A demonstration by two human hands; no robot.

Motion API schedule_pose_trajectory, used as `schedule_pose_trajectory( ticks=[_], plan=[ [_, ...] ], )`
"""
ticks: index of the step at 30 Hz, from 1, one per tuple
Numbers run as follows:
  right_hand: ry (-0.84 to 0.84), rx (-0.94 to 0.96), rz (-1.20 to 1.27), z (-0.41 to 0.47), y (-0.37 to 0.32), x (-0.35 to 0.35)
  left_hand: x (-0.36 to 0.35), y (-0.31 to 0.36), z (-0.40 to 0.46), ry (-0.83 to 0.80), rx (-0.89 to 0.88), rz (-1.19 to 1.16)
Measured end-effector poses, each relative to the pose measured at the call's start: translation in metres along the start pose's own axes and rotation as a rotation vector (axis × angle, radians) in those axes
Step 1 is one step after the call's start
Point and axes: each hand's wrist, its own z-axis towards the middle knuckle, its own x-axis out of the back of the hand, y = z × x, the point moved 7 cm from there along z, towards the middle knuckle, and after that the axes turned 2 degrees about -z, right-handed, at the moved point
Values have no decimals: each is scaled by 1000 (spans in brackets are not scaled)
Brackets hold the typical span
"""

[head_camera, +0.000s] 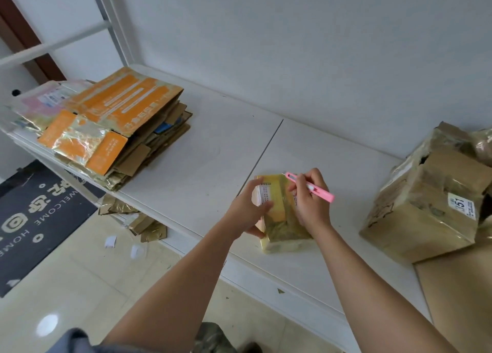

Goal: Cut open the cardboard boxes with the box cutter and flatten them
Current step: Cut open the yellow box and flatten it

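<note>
A small box (279, 219) wrapped in glossy yellow tape stands on the white table (213, 153), near its front edge. My left hand (247, 211) grips the box's left side, thumb on top by a white label. My right hand (310, 201) holds a pink box cutter (312, 188) like a pen, its tip at the box's top far edge. A stack of flattened cardboard boxes (111, 123), orange and brown, lies at the table's left end.
Larger taped brown boxes (431, 203) stand at the right, on a flat cardboard sheet (458, 299). Cardboard scraps (143, 224) and paper bits lie on the tiled floor under the table. A dark welcome mat (34, 219) lies at the left. A white wall backs the table.
</note>
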Motion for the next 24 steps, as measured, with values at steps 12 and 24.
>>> schedule_pose_trajectory(
  ticks=[12,24],
  plan=[
    [-121,156,-196,-5,-18,-9,0,-2,0,0,59,-33],
    [-269,157,-318,-20,-25,-8,-1,0,-2,30,70,-35]
  ],
)
